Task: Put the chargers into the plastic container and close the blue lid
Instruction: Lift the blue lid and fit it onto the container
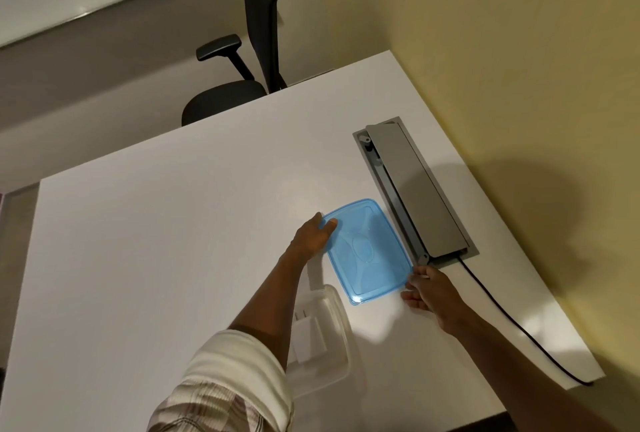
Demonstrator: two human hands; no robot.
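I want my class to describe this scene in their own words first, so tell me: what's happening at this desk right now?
A person is handling a translucent blue rectangular plastic lid lying flat on the white desk. The left hand rests on its far-left corner, and the right hand touches its near-right corner. The clear plastic container sits open nearer the person, with a white plug-in charger already inside. The lid is not on yet.

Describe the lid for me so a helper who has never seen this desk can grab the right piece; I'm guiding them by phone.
On the white desk, look beside the long grey cable hatch near the wall. Flat on the desk there lies the blue lid, the left hand and right hand at opposite corners. It is translucent blue, unlike the clear container nearer the person, which holds a white charger.
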